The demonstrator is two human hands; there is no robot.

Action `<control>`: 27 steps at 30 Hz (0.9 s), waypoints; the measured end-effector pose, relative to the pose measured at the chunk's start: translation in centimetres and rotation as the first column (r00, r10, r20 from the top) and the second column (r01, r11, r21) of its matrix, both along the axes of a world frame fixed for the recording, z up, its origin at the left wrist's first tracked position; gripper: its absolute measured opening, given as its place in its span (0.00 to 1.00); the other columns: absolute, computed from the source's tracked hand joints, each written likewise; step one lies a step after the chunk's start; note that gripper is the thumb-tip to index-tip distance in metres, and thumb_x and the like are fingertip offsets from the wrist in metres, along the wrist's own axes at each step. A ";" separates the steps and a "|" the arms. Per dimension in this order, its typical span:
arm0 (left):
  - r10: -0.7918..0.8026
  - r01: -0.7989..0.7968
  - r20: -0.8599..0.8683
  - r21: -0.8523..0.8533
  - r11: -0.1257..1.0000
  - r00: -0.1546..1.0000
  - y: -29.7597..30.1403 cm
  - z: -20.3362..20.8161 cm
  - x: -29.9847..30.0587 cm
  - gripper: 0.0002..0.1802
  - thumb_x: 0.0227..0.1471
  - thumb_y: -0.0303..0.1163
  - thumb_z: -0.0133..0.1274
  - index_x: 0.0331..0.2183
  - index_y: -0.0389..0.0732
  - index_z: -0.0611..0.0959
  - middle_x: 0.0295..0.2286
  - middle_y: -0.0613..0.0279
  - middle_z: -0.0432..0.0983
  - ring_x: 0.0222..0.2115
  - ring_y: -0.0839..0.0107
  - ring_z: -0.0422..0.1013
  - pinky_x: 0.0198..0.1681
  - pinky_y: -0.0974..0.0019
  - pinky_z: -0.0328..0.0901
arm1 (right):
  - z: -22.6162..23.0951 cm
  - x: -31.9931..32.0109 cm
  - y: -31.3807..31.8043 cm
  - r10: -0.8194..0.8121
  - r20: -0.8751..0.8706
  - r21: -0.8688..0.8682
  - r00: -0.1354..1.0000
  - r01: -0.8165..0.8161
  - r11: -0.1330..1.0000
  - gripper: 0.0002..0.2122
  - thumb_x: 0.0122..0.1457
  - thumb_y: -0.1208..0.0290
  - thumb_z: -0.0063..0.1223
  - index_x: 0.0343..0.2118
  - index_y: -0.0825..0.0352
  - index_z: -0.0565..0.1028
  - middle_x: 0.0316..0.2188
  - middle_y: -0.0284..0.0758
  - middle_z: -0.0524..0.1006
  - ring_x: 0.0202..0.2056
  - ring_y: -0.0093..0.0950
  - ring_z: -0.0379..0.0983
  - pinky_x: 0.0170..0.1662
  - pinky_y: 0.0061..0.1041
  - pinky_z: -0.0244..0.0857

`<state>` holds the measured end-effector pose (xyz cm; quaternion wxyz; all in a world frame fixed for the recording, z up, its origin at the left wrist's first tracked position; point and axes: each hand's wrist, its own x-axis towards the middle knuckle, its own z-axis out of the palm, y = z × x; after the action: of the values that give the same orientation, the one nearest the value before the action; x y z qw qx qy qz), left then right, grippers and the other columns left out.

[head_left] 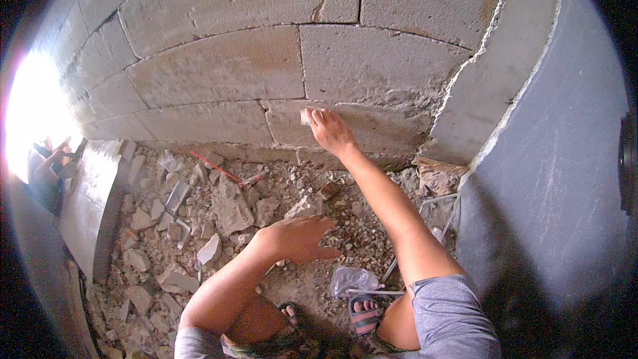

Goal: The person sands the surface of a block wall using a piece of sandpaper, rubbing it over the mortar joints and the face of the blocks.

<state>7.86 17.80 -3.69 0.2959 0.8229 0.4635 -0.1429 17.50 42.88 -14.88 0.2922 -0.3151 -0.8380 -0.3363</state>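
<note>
My right hand (330, 131) is stretched out to the lower part of the block wall (222, 70). Its fingers are closed on a small pale piece (305, 117) at the wall's surface; its kind is too small to make out. Closer to me, my left hand (299, 238) hangs over the rubble with thumb and fingers apart, holding nothing. Below it the ground is covered with broken chunks and gravel (229, 206).
A plastered strip (498, 70) and a grey panel (551, 139) stand at the right. A pale slab (93, 189) leans at the left by a bright opening. Near my sandalled foot (365, 316) lie a clear plastic bag (352, 280) and thin rods (375, 292). A red strip (214, 166) lies by the wall's base.
</note>
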 end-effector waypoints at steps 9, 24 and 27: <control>-0.018 0.013 0.062 0.077 0.997 0.998 -0.2 -1.4 -0.7 0.41 0.50 0.61 0.45 0.55 0.41 0.63 0.51 0.41 0.63 0.50 0.48 0.64 0.54 0.53 0.59 | 0.9 -0.1 -0.2 0.068 -0.037 -0.017 0.997 -0.069 0.997 0.21 0.52 0.70 0.45 0.51 0.69 0.67 0.36 0.34 0.66 0.39 0.29 0.65 0.43 0.27 0.63; -0.051 0.023 0.191 0.146 0.989 0.980 -0.2 -1.5 -0.7 0.38 0.48 0.58 0.49 0.48 0.34 0.68 0.43 0.40 0.69 0.46 0.48 0.66 0.50 0.51 0.61 | -1.1 0.5 0.2 0.079 0.001 -0.174 0.997 -0.077 0.982 0.20 0.54 0.71 0.44 0.51 0.70 0.66 0.41 0.37 0.66 0.43 0.31 0.65 0.47 0.28 0.64; -0.038 0.005 0.182 0.180 0.984 0.983 -0.7 -1.7 -0.7 0.39 0.48 0.59 0.48 0.48 0.34 0.68 0.43 0.40 0.69 0.46 0.48 0.66 0.50 0.51 0.61 | 0.2 -0.1 -0.4 0.088 0.013 -0.093 0.996 -0.086 0.992 0.21 0.53 0.72 0.44 0.51 0.70 0.66 0.39 0.37 0.66 0.42 0.32 0.66 0.46 0.29 0.64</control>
<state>7.12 17.09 -5.41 0.2608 0.8609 0.4361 -0.0272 17.39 42.49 -14.72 0.2845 -0.2884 -0.8680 -0.2870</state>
